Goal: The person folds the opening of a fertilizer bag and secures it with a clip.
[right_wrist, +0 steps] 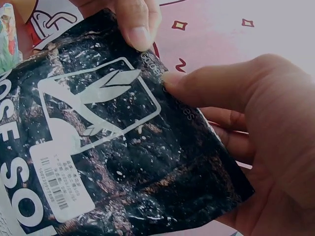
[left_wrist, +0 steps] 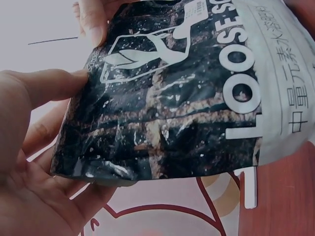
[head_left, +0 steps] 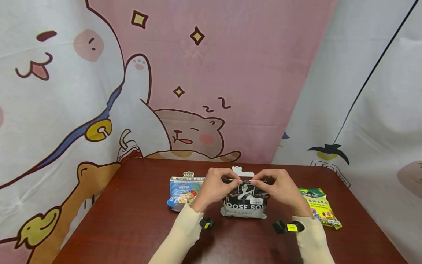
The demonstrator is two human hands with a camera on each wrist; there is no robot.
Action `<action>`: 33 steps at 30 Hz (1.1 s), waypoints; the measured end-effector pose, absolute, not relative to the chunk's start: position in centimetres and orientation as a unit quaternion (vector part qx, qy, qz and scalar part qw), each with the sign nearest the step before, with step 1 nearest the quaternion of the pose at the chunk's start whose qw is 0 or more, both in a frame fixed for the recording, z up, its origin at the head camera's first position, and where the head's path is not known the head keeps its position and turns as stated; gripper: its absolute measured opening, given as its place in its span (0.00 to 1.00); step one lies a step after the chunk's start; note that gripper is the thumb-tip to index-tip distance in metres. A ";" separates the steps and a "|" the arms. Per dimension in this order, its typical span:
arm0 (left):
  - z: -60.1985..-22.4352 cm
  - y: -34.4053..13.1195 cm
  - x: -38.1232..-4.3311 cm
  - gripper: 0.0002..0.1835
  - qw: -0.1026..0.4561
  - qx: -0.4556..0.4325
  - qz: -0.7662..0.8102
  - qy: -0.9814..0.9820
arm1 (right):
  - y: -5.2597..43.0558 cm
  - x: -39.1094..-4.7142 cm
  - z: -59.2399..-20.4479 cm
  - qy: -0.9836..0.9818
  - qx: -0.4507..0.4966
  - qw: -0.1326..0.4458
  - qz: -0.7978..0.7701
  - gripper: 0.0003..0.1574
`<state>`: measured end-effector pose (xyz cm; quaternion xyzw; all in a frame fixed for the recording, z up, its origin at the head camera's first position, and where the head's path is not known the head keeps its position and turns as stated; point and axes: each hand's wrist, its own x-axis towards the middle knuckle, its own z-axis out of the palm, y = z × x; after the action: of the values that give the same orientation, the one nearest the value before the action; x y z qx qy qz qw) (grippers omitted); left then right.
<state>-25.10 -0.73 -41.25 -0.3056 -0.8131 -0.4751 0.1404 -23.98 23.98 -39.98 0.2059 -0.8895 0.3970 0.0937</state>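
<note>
A black and white bag labelled "LOOSE SO…" [head_left: 245, 209] stands upright on the table between both hands, its top edge uppermost. My left hand [head_left: 219, 185] pinches that edge left of the middle, thumb on the front and fingers behind. On the other side of the middle, my right hand [head_left: 280, 187] pinches the same edge in the same way. The thumbs come close together over the leaf print. In the right wrist view a white barcode sticker [right_wrist: 61, 182] shows on the bag's front. Some fingertips are hidden behind the bag.
Left of the bag is a blue food packet [head_left: 184, 192] with a clip [head_left: 188, 174] along its top. A yellow packet [head_left: 319, 207] lies at the right, partly behind my right wrist. Beyond the bag lies a white clip [head_left: 242, 171]. A printed cloth [head_left: 257, 73] hangs behind the brown table [head_left: 132, 220].
</note>
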 end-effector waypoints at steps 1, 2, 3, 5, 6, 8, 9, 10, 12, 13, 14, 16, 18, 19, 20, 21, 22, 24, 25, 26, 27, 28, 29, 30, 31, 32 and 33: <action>-41.2 -0.8 -25.1 0.03 0.135 -0.304 -0.479 -0.813 | 24.1 -24.0 -40.0 -0.890 0.204 0.092 0.396 0.03; -41.2 -0.9 -25.2 0.03 0.129 -0.303 -0.481 -0.813 | 24.2 -23.9 -40.0 -0.891 0.203 0.091 0.395 0.03; -41.2 -0.9 -25.2 0.03 0.124 -0.301 -0.482 -0.813 | 24.3 -23.9 -40.0 -0.893 0.199 0.091 0.394 0.03; -41.3 -1.1 -25.3 0.02 0.115 -0.297 -0.483 -0.815 | 24.4 -23.9 -40.0 -0.895 0.193 0.091 0.391 0.03; -41.3 -1.2 -25.3 0.02 0.111 -0.295 -0.483 -0.817 | 24.6 -23.9 -40.0 -0.897 0.192 0.090 0.389 0.03; -41.3 -1.3 -25.4 0.02 0.108 -0.294 -0.480 -0.820 | 24.7 -23.8 -40.0 -0.898 0.188 0.087 0.388 0.04; -41.3 -1.3 -25.4 0.02 0.106 -0.294 -0.478 -0.820 | 24.8 -23.8 -40.0 -0.898 0.187 0.085 0.388 0.05; -41.3 -1.4 -25.4 0.02 0.106 -0.295 -0.478 -0.820 | 24.8 -23.8 -40.1 -0.898 0.187 0.083 0.388 0.05; -41.3 -1.4 -25.4 0.02 0.110 -0.297 -0.475 -0.821 | 24.9 -23.8 -40.1 -0.897 0.189 0.083 0.390 0.06; -41.3 -1.4 -25.4 0.02 0.113 -0.298 -0.473 -0.822 | 24.9 -23.9 -40.1 -0.896 0.192 0.086 0.391 0.05; -41.3 -1.4 -25.4 0.03 0.117 -0.298 -0.473 -0.821 | 24.9 -23.9 -40.1 -0.894 0.195 0.089 0.393 0.05; -41.3 -1.4 -25.4 0.03 0.122 -0.297 -0.473 -0.820 | 24.9 -24.0 -40.1 -0.889 0.206 0.096 0.398 0.03; -41.2 -1.4 -25.3 0.04 0.126 -0.296 -0.477 -0.818 | 25.0 -24.0 -40.1 -0.884 0.219 0.101 0.401 0.03; -41.2 -1.4 -25.3 0.03 0.128 -0.296 -0.478 -0.817 | 25.0 -24.0 -40.1 -0.882 0.225 0.102 0.402 0.03; -41.2 -1.4 -25.3 0.03 0.130 -0.297 -0.479 -0.816 | 25.0 -24.0 -40.1 -0.880 0.227 0.102 0.404 0.03; -41.2 -1.4 -25.3 0.03 0.131 -0.298 -0.479 -0.816 | 25.0 -24.0 -40.1 -0.879 0.229 0.101 0.405 0.03; -41.3 -1.4 -25.3 0.03 0.134 -0.300 -0.477 -0.816 | 25.1 -24.0 -40.1 -0.879 0.227 0.101 0.406 0.04; -41.3 -1.4 -25.4 0.03 0.138 -0.304 -0.473 -0.816 | 25.1 -24.0 -40.1 -0.882 0.220 0.100 0.404 0.05; -41.3 -1.4 -25.5 0.03 0.139 -0.305 -0.471 -0.816 | 25.1 -24.1 -40.1 -0.884 0.214 0.098 0.404 0.04; -41.4 -1.5 -25.5 0.03 0.138 -0.307 -0.470 -0.816 | 25.1 -24.1 -40.1 -0.886 0.209 0.097 0.403 0.04; -41.3 -1.5 -25.6 0.03 0.136 -0.308 -0.472 -0.815 | 25.1 -24.2 -40.1 -0.888 0.203 0.095 0.402 0.04; -41.3 -1.5 -25.6 0.03 0.132 -0.308 -0.475 -0.814 | 25.1 -24.2 -40.1 -0.889 0.199 0.093 0.401 0.05; -41.3 -1.6 -25.6 0.04 0.127 -0.307 -0.479 -0.813 | 25.1 -24.2 -40.1 -0.891 0.196 0.090 0.400 0.04; -41.4 -1.7 -25.7 0.04 0.122 -0.306 -0.481 -0.812 | 25.1 -24.3 -40.2 -0.891 0.196 0.089 0.399 0.04; -41.3 -1.8 -25.7 0.04 0.116 -0.304 -0.485 -0.812 | 25.2 -24.3 -40.2 -0.892 0.194 0.086 0.399 0.05; -41.3 -1.9 -25.7 0.05 0.110 -0.302 -0.487 -0.812 | 25.2 -24.3 -40.2 -0.893 0.193 0.086 0.398 0.05; -41.3 -2.0 -25.8 0.05 0.105 -0.298 -0.488 -0.813 | 25.3 -24.3 -40.3 -0.893 0.191 0.085 0.398 0.05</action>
<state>-25.75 -1.99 -41.28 -0.2980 -0.8134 -0.4885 0.1046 -24.29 25.32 -40.26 0.1908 -0.8935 0.3976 0.0848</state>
